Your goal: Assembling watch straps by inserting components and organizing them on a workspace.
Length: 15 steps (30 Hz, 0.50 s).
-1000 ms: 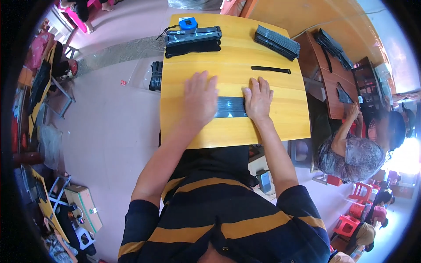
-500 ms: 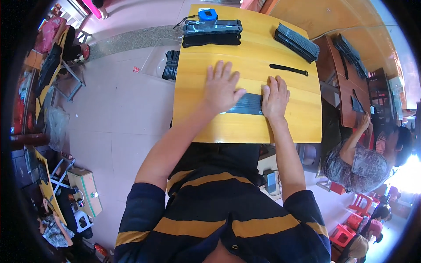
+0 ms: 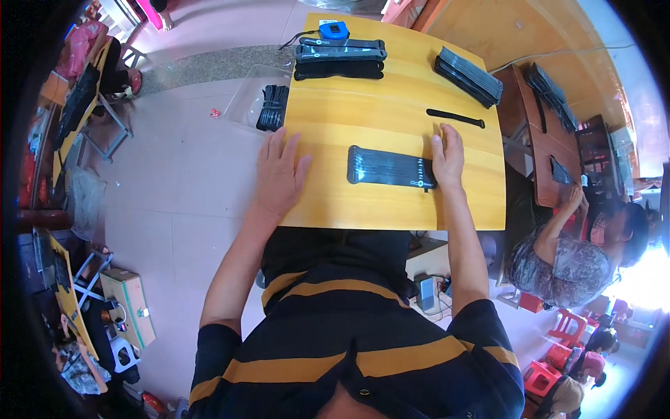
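Observation:
On the yellow table [image 3: 328, 206] in front of me lies a flat, shiny black packet [image 3: 384, 167] with small white marks near its right end. My right hand [image 3: 449, 159] rests at that right end, its fingers stretched out and its edge against the packet; it grips nothing. Out at the table's left edge, apart from the packet, my left hand [image 3: 280, 178] is open with fingers spread. A single black strap [image 3: 455, 118] lies just beyond my right hand.
At the far left of the table are stacked black packets [image 3: 340, 50] and a blue tape measure [image 3: 333, 30]. Another pile of packets [image 3: 469, 75] lies at the far right. A clear bin [image 3: 241, 105] holds bundled black straps [image 3: 273, 107]. A person [image 3: 572, 258] sits at right.
My left hand has moved left off the packet to the table's edge, uncovering the packet's left end. My right hand has shifted slightly right, showing the white marks.

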Motion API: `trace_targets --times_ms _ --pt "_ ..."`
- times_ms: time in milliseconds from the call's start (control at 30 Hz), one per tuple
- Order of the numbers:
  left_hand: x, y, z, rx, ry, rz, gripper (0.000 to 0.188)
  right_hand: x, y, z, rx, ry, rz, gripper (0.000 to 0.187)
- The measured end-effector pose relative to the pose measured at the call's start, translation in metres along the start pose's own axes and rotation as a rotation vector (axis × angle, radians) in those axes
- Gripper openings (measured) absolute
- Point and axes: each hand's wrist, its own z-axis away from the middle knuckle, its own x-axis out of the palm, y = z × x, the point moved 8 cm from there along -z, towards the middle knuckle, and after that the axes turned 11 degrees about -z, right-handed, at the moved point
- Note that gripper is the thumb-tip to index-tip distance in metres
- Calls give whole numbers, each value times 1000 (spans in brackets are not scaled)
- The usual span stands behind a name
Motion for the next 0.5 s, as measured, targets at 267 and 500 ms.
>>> trace_targets --times_ms 267,500 --pt "0 -6 2 -67 -4 25 49 -10 23 -60 -103 -40 237 39" --pt "2 -6 0 -72 -41 20 47 5 28 -78 -50 -169 330 28"
